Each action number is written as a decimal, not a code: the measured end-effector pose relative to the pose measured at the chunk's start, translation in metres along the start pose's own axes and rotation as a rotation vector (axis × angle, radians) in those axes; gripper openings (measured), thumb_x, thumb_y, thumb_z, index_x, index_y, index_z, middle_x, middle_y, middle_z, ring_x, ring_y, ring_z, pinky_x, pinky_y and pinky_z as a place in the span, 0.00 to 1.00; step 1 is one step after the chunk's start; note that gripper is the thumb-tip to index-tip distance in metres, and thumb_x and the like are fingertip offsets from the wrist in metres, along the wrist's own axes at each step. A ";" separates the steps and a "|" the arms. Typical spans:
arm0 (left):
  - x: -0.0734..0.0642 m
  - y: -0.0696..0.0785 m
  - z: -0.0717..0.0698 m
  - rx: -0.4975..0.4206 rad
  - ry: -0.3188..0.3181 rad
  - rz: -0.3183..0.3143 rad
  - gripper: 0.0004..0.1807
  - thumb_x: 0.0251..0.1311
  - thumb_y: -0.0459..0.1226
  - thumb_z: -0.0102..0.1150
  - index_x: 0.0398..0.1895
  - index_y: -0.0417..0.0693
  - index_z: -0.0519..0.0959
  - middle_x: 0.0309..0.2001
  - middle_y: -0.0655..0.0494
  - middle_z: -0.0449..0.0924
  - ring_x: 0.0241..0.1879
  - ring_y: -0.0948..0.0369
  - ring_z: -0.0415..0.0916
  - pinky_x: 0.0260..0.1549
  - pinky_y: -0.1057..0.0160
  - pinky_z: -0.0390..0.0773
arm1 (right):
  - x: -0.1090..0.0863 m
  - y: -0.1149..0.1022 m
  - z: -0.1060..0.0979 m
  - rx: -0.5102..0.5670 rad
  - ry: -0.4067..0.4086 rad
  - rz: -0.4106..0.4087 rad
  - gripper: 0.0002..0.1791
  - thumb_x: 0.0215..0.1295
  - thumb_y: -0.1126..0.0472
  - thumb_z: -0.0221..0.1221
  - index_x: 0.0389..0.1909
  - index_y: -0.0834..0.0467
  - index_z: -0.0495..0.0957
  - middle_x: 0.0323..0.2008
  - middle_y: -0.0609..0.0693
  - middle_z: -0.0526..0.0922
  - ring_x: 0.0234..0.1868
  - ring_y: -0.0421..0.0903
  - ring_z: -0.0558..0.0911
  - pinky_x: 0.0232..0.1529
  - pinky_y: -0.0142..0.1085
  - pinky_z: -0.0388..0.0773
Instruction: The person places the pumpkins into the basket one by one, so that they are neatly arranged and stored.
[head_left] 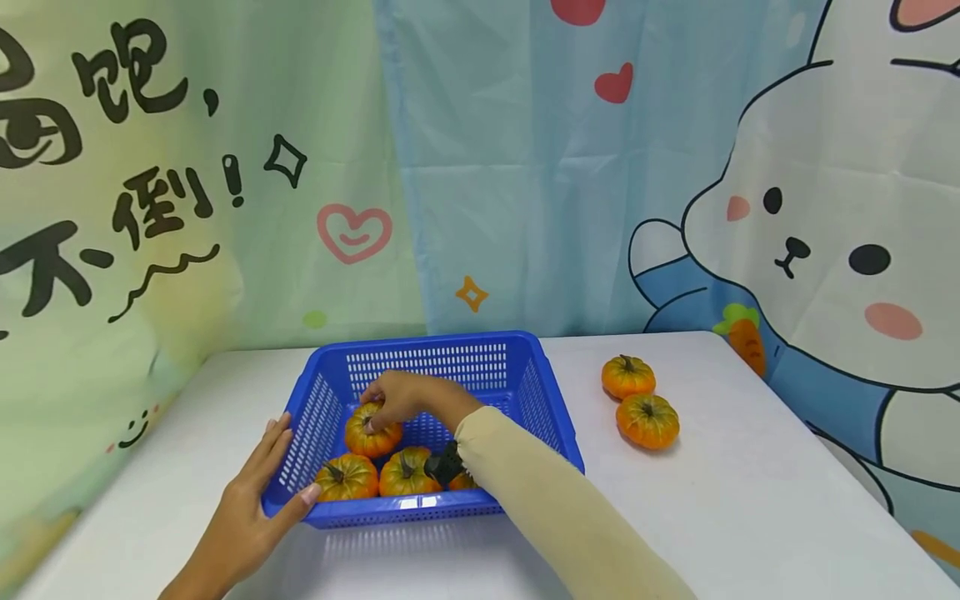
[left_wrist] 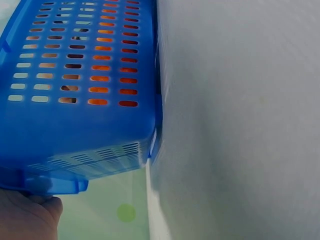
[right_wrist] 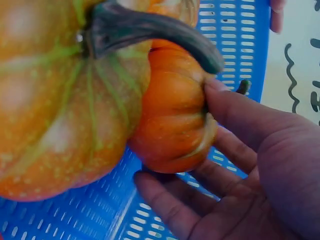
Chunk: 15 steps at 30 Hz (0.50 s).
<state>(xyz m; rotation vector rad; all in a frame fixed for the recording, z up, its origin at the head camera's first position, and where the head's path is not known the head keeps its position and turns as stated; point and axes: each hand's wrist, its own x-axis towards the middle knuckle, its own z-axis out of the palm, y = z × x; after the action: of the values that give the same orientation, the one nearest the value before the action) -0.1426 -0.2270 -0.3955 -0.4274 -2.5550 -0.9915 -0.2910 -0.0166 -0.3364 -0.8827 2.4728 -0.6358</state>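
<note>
My right hand (head_left: 401, 396) reaches into a blue plastic basket (head_left: 558, 417) and grips a small orange pumpkin (head_left: 360, 435) near its left wall. In the right wrist view, thumb and fingers go around that pumpkin (right_wrist: 175, 115), while a larger-looking pumpkin (right_wrist: 55, 125) with a dark curved stem is close to the camera. Two more pumpkins, one at the front left (head_left: 348, 479) and another at the front middle (head_left: 405, 477), sit along the front wall; a further one is mostly hidden by the sleeve. My left hand (head_left: 243, 517) touches the basket's front left corner, fingers extended along its side.
Two pumpkins, a rear one (head_left: 627, 377) and a front one (head_left: 648, 422), lie together on the white table (head_left: 750, 508) right of the basket. A printed curtain (head_left: 495, 208) hangs behind the table. The basket's walls are slotted.
</note>
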 end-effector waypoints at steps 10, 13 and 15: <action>-0.001 0.001 -0.001 0.001 0.005 -0.004 0.42 0.59 0.43 0.65 0.72 0.35 0.59 0.76 0.50 0.49 0.74 0.46 0.43 0.62 0.72 0.48 | -0.003 -0.003 0.002 0.149 0.064 0.172 0.26 0.60 0.64 0.67 0.60 0.61 0.76 0.55 0.56 0.77 0.40 0.49 0.83 0.41 0.42 0.82; -0.002 0.001 -0.002 0.008 -0.001 -0.012 0.42 0.60 0.43 0.64 0.72 0.35 0.59 0.76 0.50 0.49 0.74 0.46 0.43 0.62 0.73 0.49 | -0.003 -0.004 0.003 0.180 0.073 0.156 0.26 0.59 0.65 0.67 0.60 0.62 0.77 0.55 0.56 0.78 0.41 0.49 0.83 0.40 0.41 0.82; -0.003 0.001 -0.002 0.008 -0.004 -0.016 0.42 0.60 0.43 0.64 0.72 0.35 0.59 0.76 0.51 0.48 0.74 0.47 0.43 0.61 0.75 0.48 | -0.002 -0.003 0.004 0.189 0.048 0.120 0.26 0.61 0.66 0.66 0.61 0.62 0.75 0.57 0.56 0.78 0.45 0.48 0.82 0.40 0.38 0.82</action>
<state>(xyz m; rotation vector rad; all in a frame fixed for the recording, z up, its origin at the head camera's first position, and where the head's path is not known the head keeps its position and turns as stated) -0.1394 -0.2278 -0.3951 -0.4073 -2.5693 -0.9868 -0.2864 -0.0187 -0.3376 -0.6492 2.4371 -0.8403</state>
